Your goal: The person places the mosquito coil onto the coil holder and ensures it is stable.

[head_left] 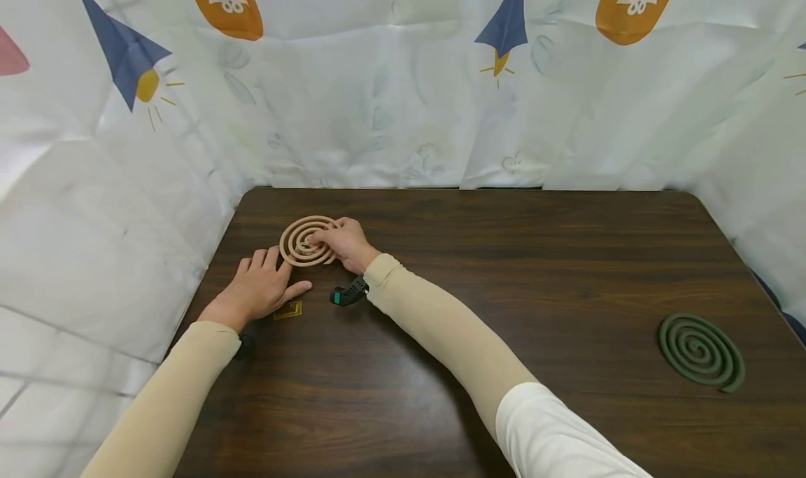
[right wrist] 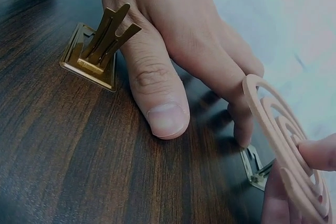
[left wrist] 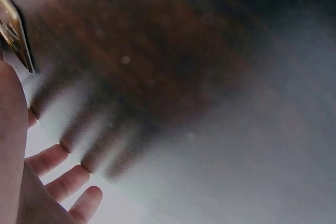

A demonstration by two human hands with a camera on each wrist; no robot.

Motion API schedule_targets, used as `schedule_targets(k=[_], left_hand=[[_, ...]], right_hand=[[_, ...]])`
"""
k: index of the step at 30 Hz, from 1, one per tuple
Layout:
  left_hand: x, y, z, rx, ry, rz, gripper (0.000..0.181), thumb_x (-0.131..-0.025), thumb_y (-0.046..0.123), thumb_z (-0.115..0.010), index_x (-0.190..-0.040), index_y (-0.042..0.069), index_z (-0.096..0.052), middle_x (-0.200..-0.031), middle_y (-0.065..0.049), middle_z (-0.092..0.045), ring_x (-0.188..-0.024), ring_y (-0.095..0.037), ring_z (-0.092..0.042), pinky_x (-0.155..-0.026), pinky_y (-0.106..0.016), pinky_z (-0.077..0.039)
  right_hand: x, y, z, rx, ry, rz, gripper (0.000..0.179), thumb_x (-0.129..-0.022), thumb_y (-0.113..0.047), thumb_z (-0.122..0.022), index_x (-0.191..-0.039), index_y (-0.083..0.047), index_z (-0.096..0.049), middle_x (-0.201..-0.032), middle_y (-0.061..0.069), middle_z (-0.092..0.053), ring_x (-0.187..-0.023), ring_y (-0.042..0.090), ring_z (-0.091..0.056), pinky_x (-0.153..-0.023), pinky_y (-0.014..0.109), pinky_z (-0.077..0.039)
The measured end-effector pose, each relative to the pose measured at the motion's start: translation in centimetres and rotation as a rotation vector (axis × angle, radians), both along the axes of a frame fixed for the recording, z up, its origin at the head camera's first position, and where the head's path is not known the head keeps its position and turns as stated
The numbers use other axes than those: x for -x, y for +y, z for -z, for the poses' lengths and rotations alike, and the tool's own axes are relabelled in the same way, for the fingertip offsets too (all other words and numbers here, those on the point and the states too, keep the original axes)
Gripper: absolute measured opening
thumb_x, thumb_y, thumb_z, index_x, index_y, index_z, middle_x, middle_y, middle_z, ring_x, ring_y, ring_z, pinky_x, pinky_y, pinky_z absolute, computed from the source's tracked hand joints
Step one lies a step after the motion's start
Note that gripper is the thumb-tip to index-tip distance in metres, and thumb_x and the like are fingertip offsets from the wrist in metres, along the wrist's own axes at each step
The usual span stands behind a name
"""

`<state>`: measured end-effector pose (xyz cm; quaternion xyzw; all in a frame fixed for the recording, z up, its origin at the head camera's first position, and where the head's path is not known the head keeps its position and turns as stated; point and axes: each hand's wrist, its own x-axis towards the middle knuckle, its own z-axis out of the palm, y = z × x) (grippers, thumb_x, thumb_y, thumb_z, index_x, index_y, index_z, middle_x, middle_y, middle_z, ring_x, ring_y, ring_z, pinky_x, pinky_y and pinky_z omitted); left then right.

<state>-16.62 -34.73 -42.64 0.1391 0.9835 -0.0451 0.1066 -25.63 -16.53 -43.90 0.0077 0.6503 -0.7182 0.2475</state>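
Note:
My right hand point(head_left: 346, 243) pinches a tan mosquito coil point(right wrist: 266, 129), thumb near the coil's centre and fingers beneath it. The coil is tilted above a small metal coil stand point(right wrist: 257, 176), which it partly hides. My left hand point(head_left: 259, 290) rests on the table with fingers spread, a fingertip right at that stand's edge in the right wrist view. Beside the left thumb sits a second, gold coil stand point(right wrist: 102, 56) with its prongs raised. In the left wrist view, the left fingers point(left wrist: 68, 183) appear straight.
A dark green mosquito coil point(head_left: 699, 348) lies on the right side of the brown wooden table point(head_left: 478, 275). Printed white curtains point(head_left: 390, 107) hang behind the table and along its sides. A black wrist camera point(head_left: 348, 294) is worn at the right wrist.

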Motion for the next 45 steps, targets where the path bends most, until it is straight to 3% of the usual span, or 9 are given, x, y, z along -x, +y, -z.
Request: schedule_targets(k=[23, 33, 45], left_hand=[[0.00, 0.34, 0.08, -0.048, -0.027, -0.026, 0.080, -0.107, 0.056, -0.045, -0.160, -0.003, -0.031, -0.156, -0.038, -0.028, -0.141, -0.057, -0.031, -0.107, -0.072, -0.035], [0.02, 0.01, 0.13, -0.044, -0.036, -0.041, 0.081, -0.107, 0.057, -0.045, -0.161, -0.001, -0.030, -0.158, -0.036, -0.027, -0.141, -0.056, -0.031, -0.107, -0.071, -0.034], [-0.06, -0.10, 0.22, -0.053, -0.056, -0.054, 0.082, -0.107, 0.060, -0.041, -0.162, 0.000, -0.028, -0.159, -0.036, -0.025, -0.143, -0.058, -0.028, -0.111, -0.074, -0.031]], right_hand=[[0.25, 0.45, 0.04, -0.008, 0.023, -0.032, 0.027, -0.091, -0.012, -0.078, -0.107, -0.008, -0.057, -0.077, 0.002, -0.062, -0.057, 0.012, -0.052, -0.058, 0.030, -0.047], [0.47, 0.36, -0.14, 0.004, 0.019, -0.066, 0.024, -0.091, -0.013, -0.078, -0.102, -0.010, -0.058, -0.077, 0.001, -0.062, -0.056, 0.012, -0.052, -0.059, 0.031, -0.046], [0.38, 0.19, -0.08, -0.012, 0.029, -0.041, 0.025, -0.091, -0.013, -0.079, -0.105, -0.009, -0.059, -0.077, 0.002, -0.060, -0.057, 0.012, -0.049, -0.056, 0.029, -0.044]])
